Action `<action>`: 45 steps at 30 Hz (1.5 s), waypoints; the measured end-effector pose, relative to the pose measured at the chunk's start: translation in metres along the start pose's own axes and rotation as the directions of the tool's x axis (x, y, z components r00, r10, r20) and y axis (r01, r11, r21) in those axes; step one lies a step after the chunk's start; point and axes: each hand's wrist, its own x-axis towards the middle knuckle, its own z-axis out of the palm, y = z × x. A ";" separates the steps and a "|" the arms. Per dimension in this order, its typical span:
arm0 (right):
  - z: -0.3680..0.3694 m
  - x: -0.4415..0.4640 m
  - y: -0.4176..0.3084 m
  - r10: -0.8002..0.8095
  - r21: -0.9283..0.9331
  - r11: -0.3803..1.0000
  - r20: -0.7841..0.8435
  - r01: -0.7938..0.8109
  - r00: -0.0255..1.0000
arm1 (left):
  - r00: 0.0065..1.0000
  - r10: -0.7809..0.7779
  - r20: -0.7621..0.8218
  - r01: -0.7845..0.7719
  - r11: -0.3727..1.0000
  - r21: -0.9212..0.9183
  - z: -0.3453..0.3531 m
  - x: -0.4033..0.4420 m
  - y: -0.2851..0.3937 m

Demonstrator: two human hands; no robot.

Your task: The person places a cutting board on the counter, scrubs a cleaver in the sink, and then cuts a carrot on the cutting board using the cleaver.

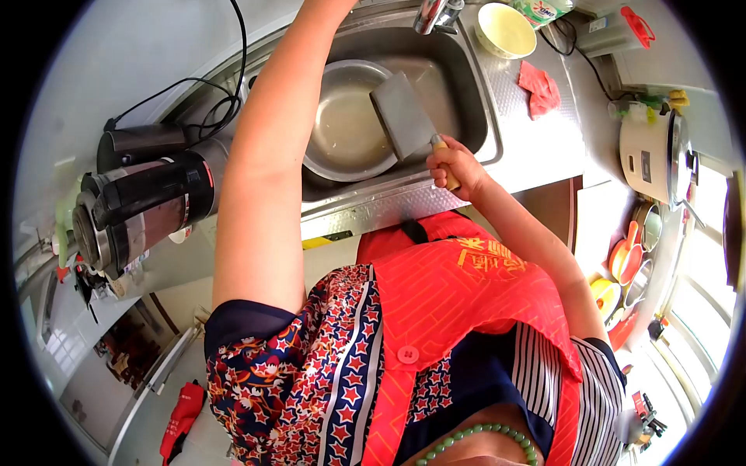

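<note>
My right hand is closed around the pale handle of a cleaver. Its broad grey blade reaches over the rim of a round metal basin, which sits in the steel sink with cloudy water in it. I cannot tell whether the blade touches the rim. My left arm stretches up across the left side of the sink and leaves the picture at the top, so my left hand is hidden beyond the edge. The faucet hangs over the far side of the sink.
Right of the sink are a yellow bowl, a red cloth and a detergent bag. A rice cooker stands farther right. On the left are a black-lidded clear appliance and a black cord.
</note>
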 end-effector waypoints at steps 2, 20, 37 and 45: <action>-0.001 0.003 -0.002 -0.016 -0.008 1.000 -0.002 0.016 1.000 | 0.984 -0.104 -0.146 0.071 0.973 -0.218 -0.037 -0.021 -0.005; -0.037 0.020 0.003 0.023 0.032 0.999 -0.090 -0.020 0.996 | 0.707 -0.498 0.502 0.569 0.822 0.014 0.187 -0.364 -0.082; -0.009 -0.001 0.011 0.005 -0.159 0.987 -0.070 -0.016 0.998 | 0.877 -0.435 0.204 0.461 0.646 -0.608 0.131 -0.260 0.049; -0.008 -0.016 -0.003 0.001 -0.244 0.970 0.006 0.001 1.000 | 0.862 -0.488 0.135 0.481 0.706 -0.519 0.140 -0.240 0.004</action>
